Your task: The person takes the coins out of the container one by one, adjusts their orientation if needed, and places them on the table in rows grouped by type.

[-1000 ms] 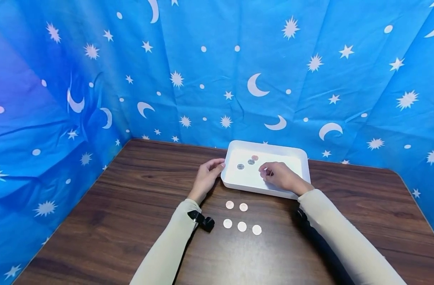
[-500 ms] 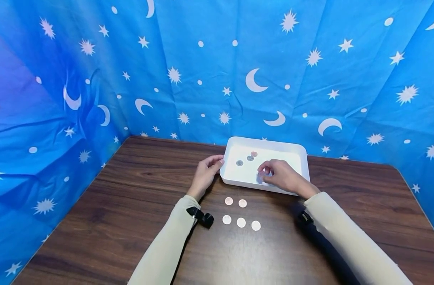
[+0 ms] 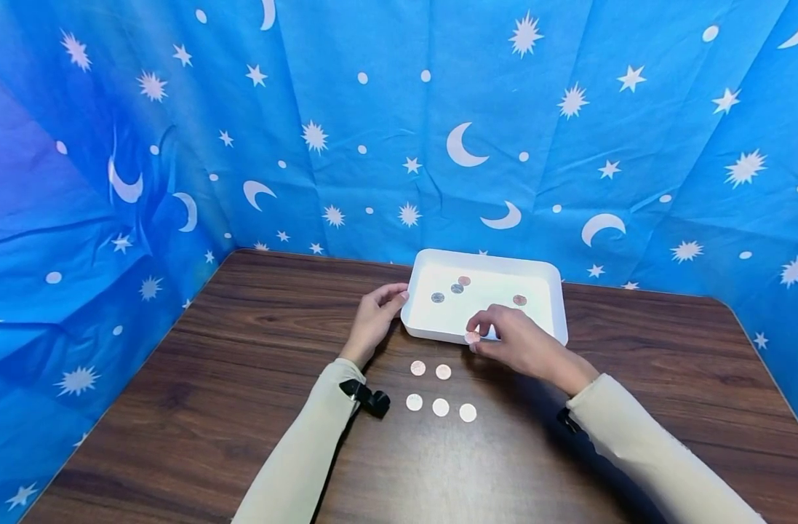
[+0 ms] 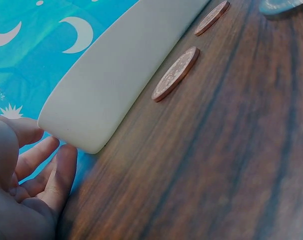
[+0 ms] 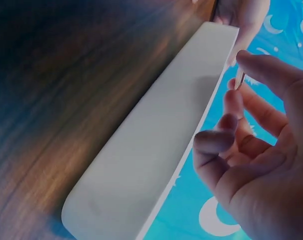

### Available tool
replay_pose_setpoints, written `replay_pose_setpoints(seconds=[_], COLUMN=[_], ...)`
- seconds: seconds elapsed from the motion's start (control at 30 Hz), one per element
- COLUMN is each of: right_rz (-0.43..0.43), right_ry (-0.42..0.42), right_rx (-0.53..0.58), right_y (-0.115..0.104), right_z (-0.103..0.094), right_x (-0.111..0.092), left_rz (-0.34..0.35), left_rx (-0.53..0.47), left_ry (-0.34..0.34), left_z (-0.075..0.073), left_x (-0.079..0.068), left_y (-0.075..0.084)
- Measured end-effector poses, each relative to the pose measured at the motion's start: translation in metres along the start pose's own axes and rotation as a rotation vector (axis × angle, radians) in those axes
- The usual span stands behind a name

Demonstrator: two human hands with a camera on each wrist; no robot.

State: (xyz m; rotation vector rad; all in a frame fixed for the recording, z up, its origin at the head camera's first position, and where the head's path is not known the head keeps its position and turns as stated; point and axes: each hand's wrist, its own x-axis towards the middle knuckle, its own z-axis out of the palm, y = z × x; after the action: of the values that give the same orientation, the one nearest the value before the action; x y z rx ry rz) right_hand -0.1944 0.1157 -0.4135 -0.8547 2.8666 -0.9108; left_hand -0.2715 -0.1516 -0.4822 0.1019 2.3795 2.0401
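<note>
Thumb and fingertips of my right hand (image 3: 523, 346) pinch a copper-coloured coin (image 3: 472, 338) at the near wall of the white tray (image 3: 556, 327). In the right wrist view the coin (image 5: 239, 77) shows edge-on, above the tray's rim. My left hand (image 3: 371, 324) rests its fingertips against the tray's left end. Inside the tray lie a silver coin (image 3: 438, 298), another silver coin (image 3: 457, 289) overlapping a copper coin (image 3: 464, 281), and a lone copper coin (image 3: 519, 300) at the right.
On the wooden table (image 3: 254, 349), before the tray, lies a row of two copper coins (image 3: 417, 368). Nearer is a row of three pale coins (image 3: 441, 407). A blue curtain (image 3: 346, 182) with moons and stars hangs right behind the table.
My right hand has drawn back from inside the tray to its near wall, bringing the pinched coin along. This uncovers the copper coin at the right. The left hand stays at the tray.
</note>
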Motion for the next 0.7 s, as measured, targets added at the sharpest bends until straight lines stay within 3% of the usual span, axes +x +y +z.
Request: replay_pose_setpoints(seconds=[0.43, 0.7], right_rz=[0.055, 0.08], right_ry=[0.022, -0.027], right_rx=[-0.052, -0.052], right_y=[-0.014, -0.021], right_z=[0.012, 0.028], right_x=[-0.018, -0.026], left_rz=[-0.003, -0.002], left_rx=[0.011, 0.014], left_ry=[0.002, 0.01], left_z=[-0.002, 0.0], left_x=[0.0, 0.0], left_y=[0.0, -0.002])
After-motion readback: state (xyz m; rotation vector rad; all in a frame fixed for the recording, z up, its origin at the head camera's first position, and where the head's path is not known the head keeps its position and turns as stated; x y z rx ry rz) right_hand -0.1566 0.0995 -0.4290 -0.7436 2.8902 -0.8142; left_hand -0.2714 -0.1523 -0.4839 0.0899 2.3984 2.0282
